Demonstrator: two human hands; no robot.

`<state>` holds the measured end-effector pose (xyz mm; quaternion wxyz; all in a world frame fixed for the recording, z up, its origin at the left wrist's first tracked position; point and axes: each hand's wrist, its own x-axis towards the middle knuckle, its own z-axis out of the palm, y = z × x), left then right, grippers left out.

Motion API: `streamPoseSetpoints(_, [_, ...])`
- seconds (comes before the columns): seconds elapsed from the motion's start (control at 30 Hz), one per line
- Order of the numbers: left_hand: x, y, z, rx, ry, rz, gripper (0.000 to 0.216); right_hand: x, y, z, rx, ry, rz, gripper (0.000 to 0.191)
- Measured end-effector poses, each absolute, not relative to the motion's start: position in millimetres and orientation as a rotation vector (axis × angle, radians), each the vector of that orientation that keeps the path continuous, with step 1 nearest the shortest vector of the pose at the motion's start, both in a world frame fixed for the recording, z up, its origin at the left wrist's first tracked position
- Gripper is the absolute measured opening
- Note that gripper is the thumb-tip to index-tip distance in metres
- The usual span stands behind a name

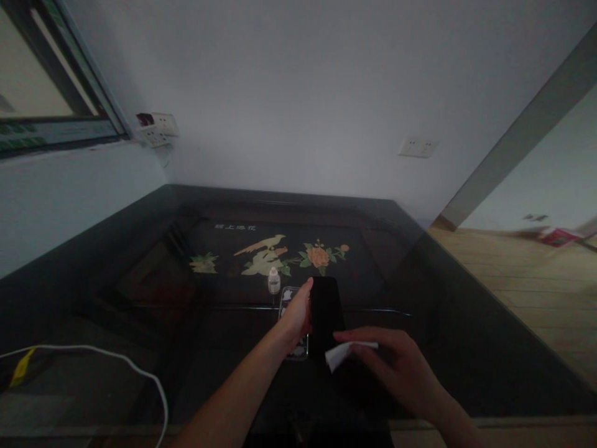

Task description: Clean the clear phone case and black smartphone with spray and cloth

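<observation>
A black smartphone (326, 305) stands out at the middle of the dark glossy table, its dark screen facing me. My left hand (298, 314) grips it along its left edge, thumb toward the top. In my right hand (394, 351) a folded white wipe (340, 354) is pinched, close to the phone's lower right side. Partly hidden behind my left hand lies a clear phone case (298, 353) with white shapes on it. Just beyond the case stands a small clear bottle (273, 281) with a white cap.
The table (466, 348) bears a bird-and-flower picture (317, 256) under its glossy top. A white cable (116, 356) with a yellow tag (22, 368) curves across the left front. Wall sockets (417, 147) are at the back; a window (51, 74) is at left.
</observation>
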<state>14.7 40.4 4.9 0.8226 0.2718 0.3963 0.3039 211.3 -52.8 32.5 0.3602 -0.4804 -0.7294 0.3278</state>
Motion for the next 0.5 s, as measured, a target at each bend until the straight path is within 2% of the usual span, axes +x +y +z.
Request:
streamPoseSetpoints(0.17, [13.5,36.9,6.1,0.657,0.806,0.629,0.064,211.2,4.2,40.0,-1.324,-1.466,0.571,0.023])
streamPoseSetpoints(0.33, [14.1,36.9,6.3,0.634,0.770,0.648,0.068,200.9,33.3,20.7,-1.179,-1.721,0.484,0.026])
streamPoseSetpoints(0.5, [17.0,38.0,2.4,0.574,0.704,0.690,0.068,198.5,21.7,-1.0,-1.070,-2.042,0.513,0.039])
